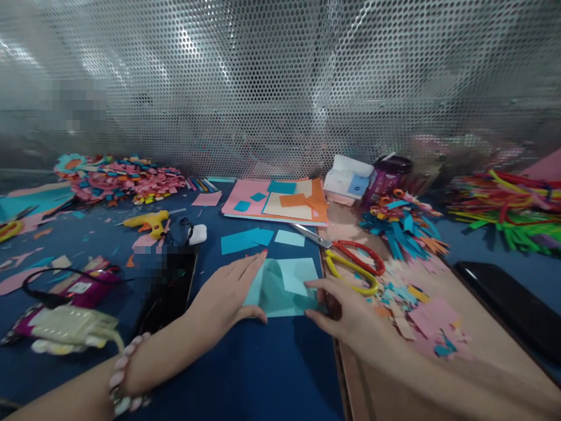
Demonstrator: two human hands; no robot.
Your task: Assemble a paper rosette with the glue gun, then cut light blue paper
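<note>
A light blue sheet of paper (280, 307) lies on the dark blue table, with a smaller pale blue piece (294, 283) on top or as a folded part; I cannot tell which. My left hand (230, 286) rests flat on the sheet's left side, fingers stretched out and thumb spread. At the right side is my right hand (339, 304): its index fingertip touches the pale piece, its thumb lies lower by the sheet's edge with a gap between them, and the other fingers are partly hidden. Scissors with red and yellow handles (353, 269) lie just beyond my right hand.
Coloured paper sheets (245, 196) are stacked behind, near blue strips (245, 240). Paper scraps (405, 310) cover cardboard at right, beside a black phone (512, 304). A yellow glue gun (149, 222) and a fringed paper pile (127, 178) stand left. Perforated metal (272, 88) rises behind.
</note>
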